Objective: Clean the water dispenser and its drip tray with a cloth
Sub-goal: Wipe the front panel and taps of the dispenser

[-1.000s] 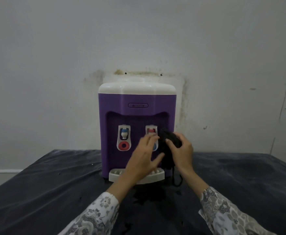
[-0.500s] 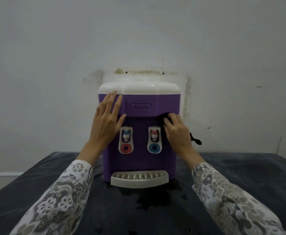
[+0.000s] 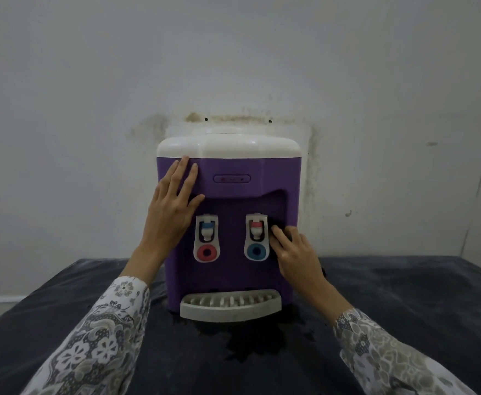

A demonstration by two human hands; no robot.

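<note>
A stained white wall [image 3: 91, 81] backs the dark table [image 3: 419, 295] I'm working over. My left hand [image 3: 171, 212] lies flat, fingers spread, on the upper left front of the purple water dispenser [image 3: 233, 195], as half a second ago. My right hand [image 3: 296, 255] has dropped lower, fingers pressing a dark cloth [image 3: 279, 222], mostly hidden, just beside the right tap [image 3: 256, 229]. The drip tray [image 3: 230, 309] sits below, untouched.

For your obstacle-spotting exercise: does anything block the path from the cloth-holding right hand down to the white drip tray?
Nothing visible does. The right hand presses a dark cloth beside the blue-button tap; bare purple front lies between it and the white slotted drip tray.
</note>
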